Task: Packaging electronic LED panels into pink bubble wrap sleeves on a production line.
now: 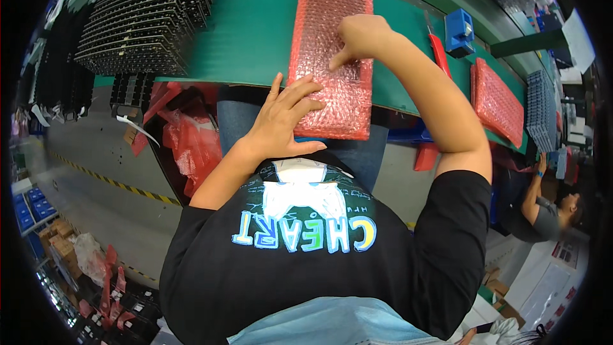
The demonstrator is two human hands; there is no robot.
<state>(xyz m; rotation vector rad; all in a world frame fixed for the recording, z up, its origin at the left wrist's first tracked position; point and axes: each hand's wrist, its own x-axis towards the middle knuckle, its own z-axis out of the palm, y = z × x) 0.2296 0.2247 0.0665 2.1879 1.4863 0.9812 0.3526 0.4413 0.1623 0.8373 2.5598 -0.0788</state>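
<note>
A long red bubble-wrap bag [341,112] lies lengthwise on the green table, its near end hanging over the edge above my lap. Something darker shows faintly through its middle, too blurred by the bubbles to name. Against the bag's near left side, my left hand [284,115] rests with fingers spread flat on the wrap. Farther up, my right hand [365,35] is on the bag with its fingers curled under and its thumb stretched toward me. What those curled fingers grip, if anything, is hidden.
Black slotted parts [143,19] stand in a big stack at the far left. To the right are a red-handled tool [438,54], a blue tape dispenser [458,32] and red bubble-wrap bags [498,102]. Red wrap [188,147] fills a box below left. A co-worker [543,211] is at the right.
</note>
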